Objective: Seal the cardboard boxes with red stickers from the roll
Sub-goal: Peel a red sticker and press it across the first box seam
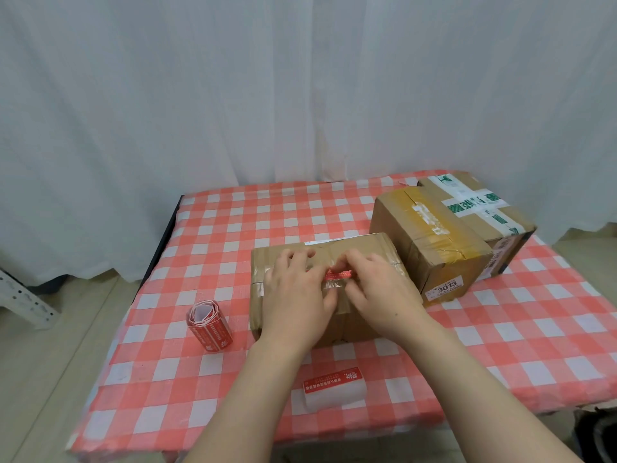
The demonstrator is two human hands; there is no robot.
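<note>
Both hands on the near cardboard box point(367, 248), mid-tabletop point(233, 228), red-and-white check cloth. Red sticker point(337, 275) lies across the box top, over the brown tape, between the two hands. Left hand point(297, 289) flat on the lid, fingers straight and spread, thumb at the sticker's left end, holding nothing. Right hand point(377, 289) at the sticker's right end, fingers bent down onto it; can't tell if it pinches the end or just presses. Sticker roll point(208, 325) stands upright on the cloth, left of the box, apart from it. Loose sticker strip point(334, 387) on its white backing lies flat at the front edge, under the forearms. Yellow-taped box point(430, 238) sits just beside the near box at back right, with a white-and-green-taped box point(474, 202) touching it behind. White curtain point(233, 95) behind.
</note>
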